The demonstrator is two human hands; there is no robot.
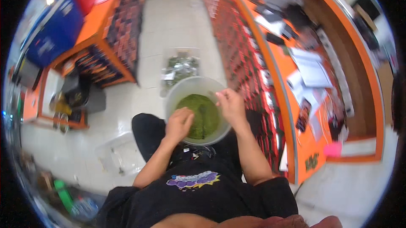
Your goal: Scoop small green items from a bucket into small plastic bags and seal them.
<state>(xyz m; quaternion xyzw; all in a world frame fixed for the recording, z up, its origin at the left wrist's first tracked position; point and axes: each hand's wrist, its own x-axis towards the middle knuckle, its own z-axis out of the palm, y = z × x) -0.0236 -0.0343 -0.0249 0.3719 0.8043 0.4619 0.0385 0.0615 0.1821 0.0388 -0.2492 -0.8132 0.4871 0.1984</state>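
Note:
A round translucent plastic tub stands between my legs, partly filled with a green ground or leafy substance. A dark long-handled utensil, perhaps a spoon, lies in the green stuff. My left hand is at the tub's near left side, fingers bent over its inside; whether it holds anything is hidden. My right hand is raised over the right rim with thumb and fingers drawn together. Something small and blurred shows at its fingertips, too unclear to name.
Beyond the tub, a clear plastic container with green packets sits on the tiled floor. A white tray lies at left. An orange-topped counter with papers and a phone runs along the right; another orange counter stands left.

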